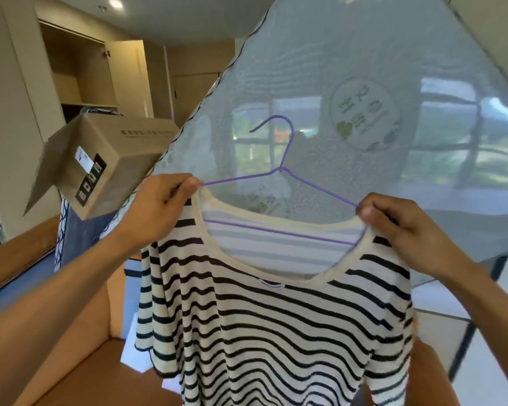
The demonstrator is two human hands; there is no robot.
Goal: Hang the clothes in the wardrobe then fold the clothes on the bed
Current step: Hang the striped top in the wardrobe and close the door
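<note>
Between the two raised hands, one striped shirt (276, 332) hangs on one purple wire hanger (281, 169), held up in the air with the open wardrobe (79, 68) well apart at the back left. The left hand (159, 203) and the right hand (393, 227) each pinch a shoulder edge of the wide neckline against a hanger end. The knit looks light, soft and stretchy, likely to slide off the thin stiff wire, so the shoulders suit settling it and the hook suits carrying it.
</note>
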